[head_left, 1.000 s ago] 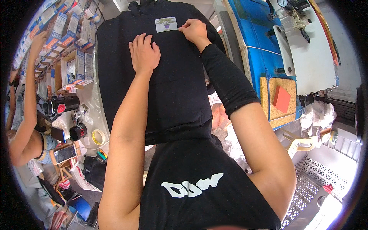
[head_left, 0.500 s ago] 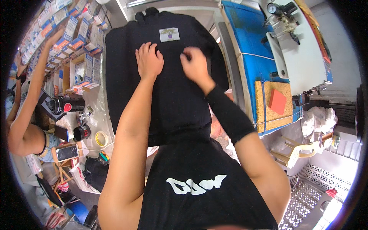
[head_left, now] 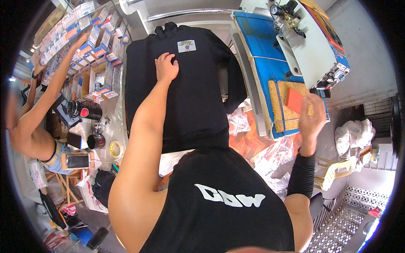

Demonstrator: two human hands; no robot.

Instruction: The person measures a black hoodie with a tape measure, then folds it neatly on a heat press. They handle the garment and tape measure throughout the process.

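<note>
A black garment (head_left: 192,101), apparently a sweatshirt, is spread flat in front of me. Near its top lies a small pale square (head_left: 187,46) printed with a potted plant. My left hand (head_left: 167,69) rests on the cloth just below and left of that square, fingers spread, gripping nothing. Off to the right, my right hand (head_left: 312,122) is raised beside an orange block (head_left: 294,100), its fingers stretched out and slightly blurred. The block sits on a tan, cork-like board (head_left: 278,116); whether my fingers touch it I cannot tell.
Under the board is a blue-covered platform (head_left: 261,63), beside a white machine (head_left: 310,55) with a pressure gauge. At left another person's arm (head_left: 55,97) reaches among stacked boxes (head_left: 101,78). A tape roll (head_left: 116,149) lies nearby. A cream plastic chair (head_left: 337,170) stands at right.
My right hand has left the garment and swung right to the orange block. My left hand stays on the cloth. The view has shifted a little.
</note>
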